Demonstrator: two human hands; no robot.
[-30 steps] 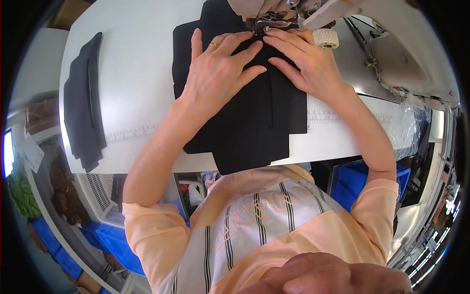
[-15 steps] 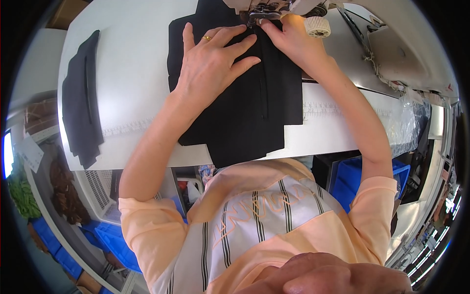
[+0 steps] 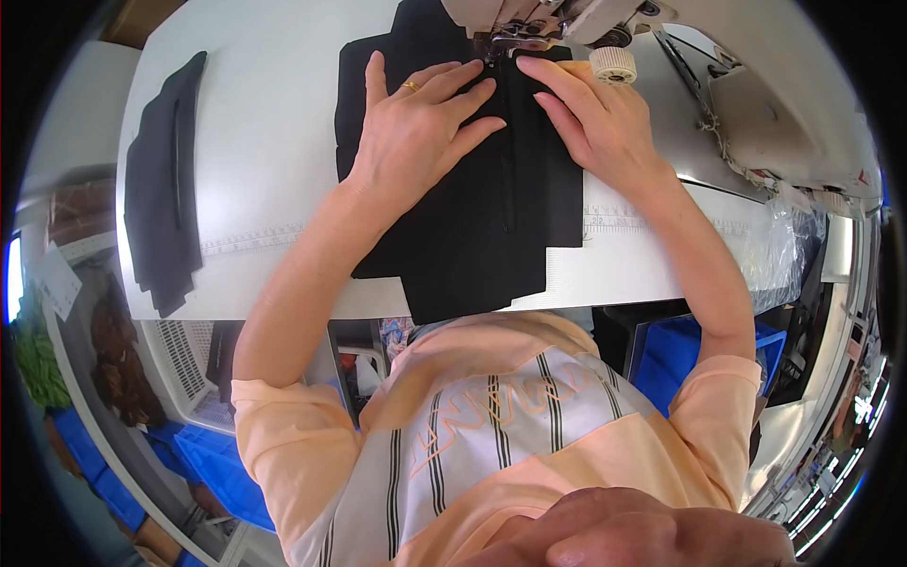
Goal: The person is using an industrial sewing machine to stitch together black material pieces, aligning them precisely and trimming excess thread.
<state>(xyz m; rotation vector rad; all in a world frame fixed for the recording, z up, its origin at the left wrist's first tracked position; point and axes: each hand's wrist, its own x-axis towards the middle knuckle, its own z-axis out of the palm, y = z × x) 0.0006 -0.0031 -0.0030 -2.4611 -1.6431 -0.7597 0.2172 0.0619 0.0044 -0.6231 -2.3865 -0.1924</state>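
A black fabric piece [image 3: 444, 241] lies flat under the head of a sewing machine [image 3: 543, 21], with a narrow seam or slit running down its right half. My left hand [image 3: 416, 123] rests on the cloth with fingers spread, a ring on one finger, the fingertips close to the presser foot [image 3: 491, 52]. To the right of the foot, my right hand [image 3: 600, 118] lies on the fabric, palm down, fingers stretched out and thumb apart. Both hands press on the cloth without grasping it. Under the foot, the needle's exact spot is hard to make out.
A second dark fabric piece [image 3: 168, 189] with a slit lies at the table's left. A ruler scale [image 3: 255, 238] runs along the white table. Clear plastic [image 3: 789, 246] hangs at the right edge. Blue bins [image 3: 227, 472] and a white basket [image 3: 194, 369] stand below.
My right hand has come down and back from beside the needle and now lies flatter on the cloth. The left hand keeps its spread pose. The view has shifted slightly.
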